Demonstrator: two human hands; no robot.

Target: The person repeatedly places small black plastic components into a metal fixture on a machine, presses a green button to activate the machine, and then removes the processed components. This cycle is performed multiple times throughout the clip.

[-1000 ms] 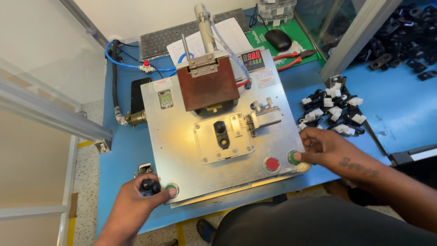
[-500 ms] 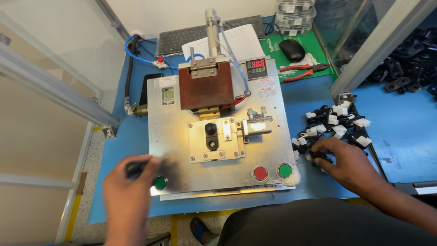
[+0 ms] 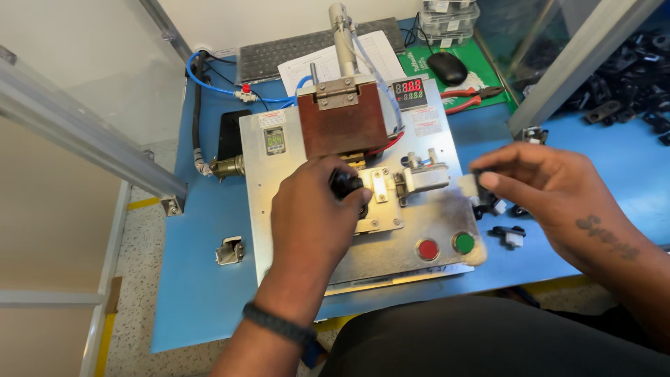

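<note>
Factory workstation: benchtop press jig (image 3: 349,181), parts

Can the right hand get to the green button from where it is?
Probably yes. The right hand hovers just above and right of the green button, and nothing lies over the button. The hand does pinch a small black and white part, so a free finger would have to press.

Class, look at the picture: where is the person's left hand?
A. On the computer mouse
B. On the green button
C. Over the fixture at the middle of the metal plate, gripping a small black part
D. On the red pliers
C: the left hand sits over the fixture on the metal plate, its fingers closed on a small black part.
</note>
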